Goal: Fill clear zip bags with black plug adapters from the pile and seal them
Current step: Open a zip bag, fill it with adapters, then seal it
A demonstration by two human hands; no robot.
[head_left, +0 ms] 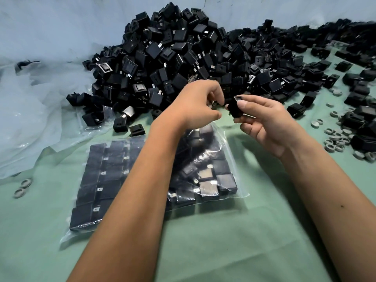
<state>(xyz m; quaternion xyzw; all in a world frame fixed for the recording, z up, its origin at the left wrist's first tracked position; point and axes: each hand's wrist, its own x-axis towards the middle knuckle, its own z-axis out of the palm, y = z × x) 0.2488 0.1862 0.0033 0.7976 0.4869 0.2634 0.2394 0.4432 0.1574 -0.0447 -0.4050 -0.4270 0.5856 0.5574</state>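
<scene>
Right hand: right hand (264, 121) pinches one black adapter (235, 107) between thumb and fingertips, held up off the table and turned so its metal end faces away; this looks like a way to check which way it points before it goes in with the rest.
Left hand: left hand (200, 104) sits just beside the right one, fingers curled inward with a small metal glint at the fingertips; it seems to pinch something there, but what it holds is too hidden to tell.
Open bag: clear zip bag (230, 159) lies flat right under both hands, its mouth toward the pile, so each piece has only a short drop; adapters inside sit in rough rows, and the far end near the mouth looks less full, so filling is probably not finished and the seal not yet made.
Packed bag: second bag (101, 180) lies touching the first on its left, packed in neat rows, likely put aside as done.
Pile: big heap of adapters (173, 58) rises just beyond the hands, within easy reach.
Surroundings: green table cover (223, 241) carries it all; grey rings (335, 139) lie scattered to the right, and crumpled plastic sheeting (40, 98) spreads to the left.
</scene>
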